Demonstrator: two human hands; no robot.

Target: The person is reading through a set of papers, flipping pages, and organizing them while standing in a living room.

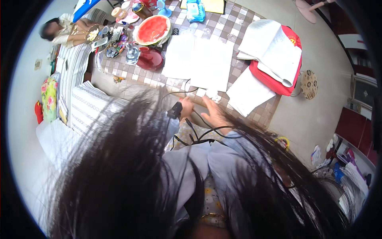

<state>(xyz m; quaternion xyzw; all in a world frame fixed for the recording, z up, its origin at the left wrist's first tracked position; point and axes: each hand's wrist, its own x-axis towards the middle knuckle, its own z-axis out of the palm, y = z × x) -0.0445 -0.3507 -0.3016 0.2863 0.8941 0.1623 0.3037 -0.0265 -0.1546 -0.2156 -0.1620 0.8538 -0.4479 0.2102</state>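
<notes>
At the near edge of a check-patterned table (176, 86), my left hand (187, 106) has its fingers partly hidden. A small black device (175, 110) sits at that wrist, and whether the fingers hold anything is unclear. Just to the right, my right hand (213, 113) reaches toward the edge with thumb and fingers apart and nothing visible in it. Crumpled white tissue or paper (213, 94) lies just beyond its fingertips. Large white paper sheets (210, 64) are spread on the tabletop ahead of both hands. Black cables (206, 121) run around my hands and over my lap.
A hollowed watermelon half (153, 30), a red pitcher (150, 59) and a glass decanter (132, 53) stand at left. Rightward, an open booklet (268, 44) rests on a red bag (268, 74). A person (64, 31) sits on the far-left sofa; long hair blocks the lower view.
</notes>
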